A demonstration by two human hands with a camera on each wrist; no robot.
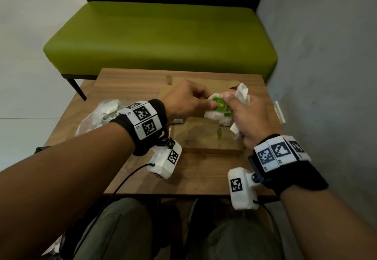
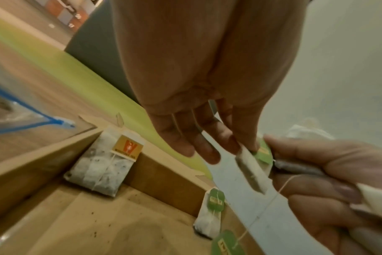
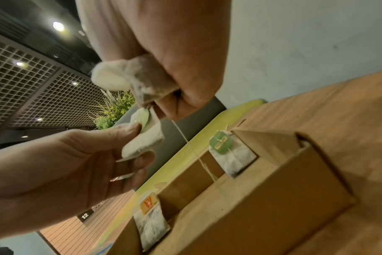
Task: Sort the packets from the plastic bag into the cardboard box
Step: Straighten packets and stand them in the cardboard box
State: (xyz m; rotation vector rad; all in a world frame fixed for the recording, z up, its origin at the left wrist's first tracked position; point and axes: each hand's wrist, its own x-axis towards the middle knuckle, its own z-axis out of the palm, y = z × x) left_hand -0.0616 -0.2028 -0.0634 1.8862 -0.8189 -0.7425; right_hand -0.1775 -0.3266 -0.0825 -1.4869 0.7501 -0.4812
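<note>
1. The left hand [image 1: 184,99] pinches a green-tag packet [image 1: 217,104] with its fingers [image 2: 209,151] curled on it.
2. The right hand [image 1: 247,117] is closed tight on a bunch of white packets [image 1: 241,94].
3. Both hands are over the open cardboard box [image 1: 212,149], near its 12 o'clock edge.
4. Inside, an orange-tag packet [image 2: 105,162] leans in one far corner and a green one [image 3: 229,153] in the other.
5. The plastic bag [image 1: 95,114] lies on the desk [image 1: 193,180] at 9 o'clock from the box.
</note>
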